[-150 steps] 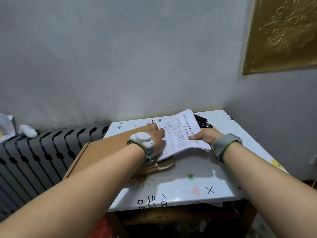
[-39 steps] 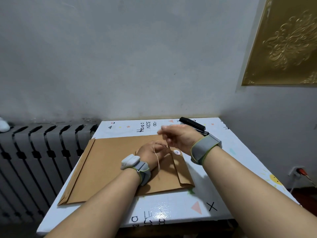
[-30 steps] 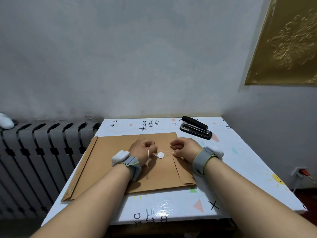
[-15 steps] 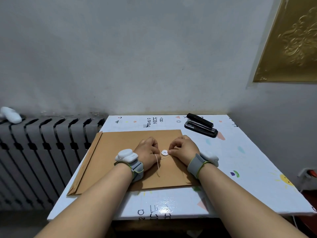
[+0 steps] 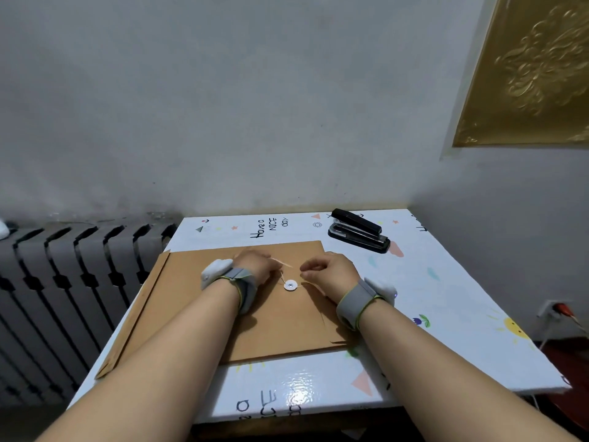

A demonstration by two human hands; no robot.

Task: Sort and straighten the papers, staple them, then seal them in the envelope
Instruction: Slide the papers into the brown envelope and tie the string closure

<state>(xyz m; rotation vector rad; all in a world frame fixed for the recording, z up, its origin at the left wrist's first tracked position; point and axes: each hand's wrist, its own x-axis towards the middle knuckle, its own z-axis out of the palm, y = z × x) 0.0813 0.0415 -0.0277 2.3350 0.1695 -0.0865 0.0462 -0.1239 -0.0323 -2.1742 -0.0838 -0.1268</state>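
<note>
On table [image 5: 420, 295], envelope [image 5: 188, 301] beneath left hand [image 5: 258, 266], right hand [image 5: 331, 272].

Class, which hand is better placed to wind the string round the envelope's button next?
Probably the left hand: the string runs from the button to its fingers. The right hand sits curled beside it on the envelope.

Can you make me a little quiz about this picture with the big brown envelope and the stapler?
1. True or false: the stapler lies on top of the envelope.
2. What colour is the round disc on the envelope? A white, B red, C green.
3. Fill in: the left hand holds the thin ____ that comes from the disc.
Key: 1 false, it lies on the table beyond the envelope. 2 A. 3 string.
</note>
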